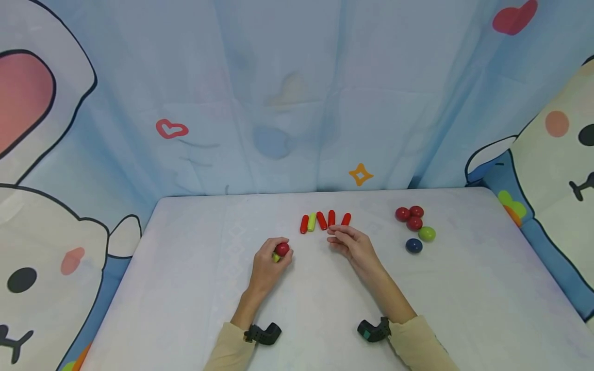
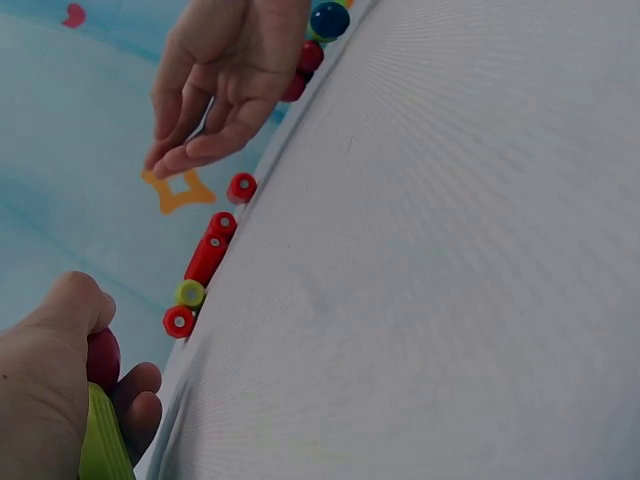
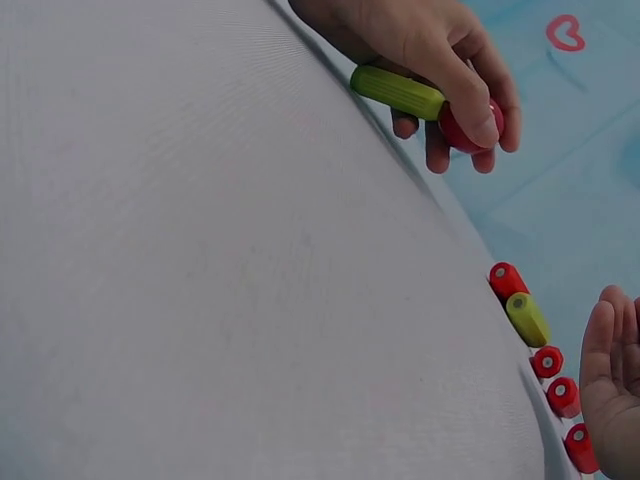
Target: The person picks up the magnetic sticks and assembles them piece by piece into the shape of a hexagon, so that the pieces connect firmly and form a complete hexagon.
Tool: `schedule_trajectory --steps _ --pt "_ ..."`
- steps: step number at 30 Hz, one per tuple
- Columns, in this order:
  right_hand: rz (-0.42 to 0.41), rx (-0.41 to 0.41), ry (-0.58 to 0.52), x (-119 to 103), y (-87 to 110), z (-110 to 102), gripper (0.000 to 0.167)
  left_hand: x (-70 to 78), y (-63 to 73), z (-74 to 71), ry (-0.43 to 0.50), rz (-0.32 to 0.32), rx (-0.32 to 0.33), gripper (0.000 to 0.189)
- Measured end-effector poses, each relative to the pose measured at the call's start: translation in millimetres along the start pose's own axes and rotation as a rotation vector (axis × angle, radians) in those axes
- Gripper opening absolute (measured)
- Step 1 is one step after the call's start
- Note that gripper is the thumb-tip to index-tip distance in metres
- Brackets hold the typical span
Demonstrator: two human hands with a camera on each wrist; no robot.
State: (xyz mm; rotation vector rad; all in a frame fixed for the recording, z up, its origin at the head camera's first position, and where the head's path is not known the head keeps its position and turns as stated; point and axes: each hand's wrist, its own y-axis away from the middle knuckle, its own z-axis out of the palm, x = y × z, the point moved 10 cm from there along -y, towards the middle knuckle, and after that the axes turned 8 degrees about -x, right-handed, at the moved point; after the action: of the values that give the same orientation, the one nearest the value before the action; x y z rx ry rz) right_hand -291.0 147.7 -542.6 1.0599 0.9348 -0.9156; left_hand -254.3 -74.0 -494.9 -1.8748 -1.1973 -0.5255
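In my left hand [image 1: 268,265] I hold a glossy red ball [image 1: 282,249] together with a short ribbed yellow-green stick [image 3: 400,93]. The right wrist view shows the ball at one end of that stick, with thumb and fingers around the ball. My right hand [image 1: 356,248] hovers just in front of a row of short sticks, its fingers loosely bent and nothing seen between them. The row has a red stick [image 1: 303,224] at its left end, then a yellow-green stick [image 1: 312,222], then several red ones, such as the rightmost red stick [image 1: 346,219], partly behind my right fingers.
To the right on the white table [image 1: 185,288] sit several red balls [image 1: 414,223], a green ball [image 1: 427,234] and a blue ball [image 1: 414,246]. A light-blue printed curtain [image 1: 278,103] hangs behind the table's far edge.
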Motion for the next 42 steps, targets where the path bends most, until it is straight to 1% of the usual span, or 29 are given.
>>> schedule_trajectory --steps 5,11,15,17,20,24,28,32,36,42 --pt "-0.005 -0.002 0.006 -2.7 1.1 -1.9 0.040 1.1 0.0 0.3 0.000 0.004 -0.014 0.025" --pt "0.005 0.011 0.014 -3.7 -0.5 -4.6 0.044 1.9 0.3 -0.1 -0.011 0.018 -0.004 0.026" --pt "-0.001 0.014 0.027 -4.4 -0.8 -6.2 0.045 1.6 0.8 0.3 -0.018 0.012 -0.006 0.027" --pt "-0.011 0.014 0.067 -6.1 -0.1 -6.2 0.044 1.5 1.0 0.4 -0.027 0.009 -0.009 0.028" --pt "-0.034 0.007 0.181 -10.0 0.6 -3.8 0.043 2.1 1.3 0.2 -0.044 0.013 -0.006 0.028" --pt "-0.066 -0.005 0.333 -14.4 1.9 2.0 0.040 1.8 1.1 -0.6 -0.034 0.014 -0.003 0.028" --pt "-0.086 0.005 0.424 -16.1 2.9 4.5 0.036 1.3 1.1 -0.3 -0.038 0.011 -0.008 0.029" --pt "-0.103 0.016 0.465 -18.2 4.4 5.2 0.036 1.2 1.3 1.2 -0.048 0.013 -0.020 0.030" --pt "-0.109 0.017 0.470 -19.0 4.7 5.2 0.036 2.1 1.5 1.9 -0.049 0.020 -0.027 0.029" --pt "-0.108 0.045 0.528 -20.5 4.0 -0.3 0.036 2.2 1.4 2.2 -0.046 0.013 -0.034 0.028"
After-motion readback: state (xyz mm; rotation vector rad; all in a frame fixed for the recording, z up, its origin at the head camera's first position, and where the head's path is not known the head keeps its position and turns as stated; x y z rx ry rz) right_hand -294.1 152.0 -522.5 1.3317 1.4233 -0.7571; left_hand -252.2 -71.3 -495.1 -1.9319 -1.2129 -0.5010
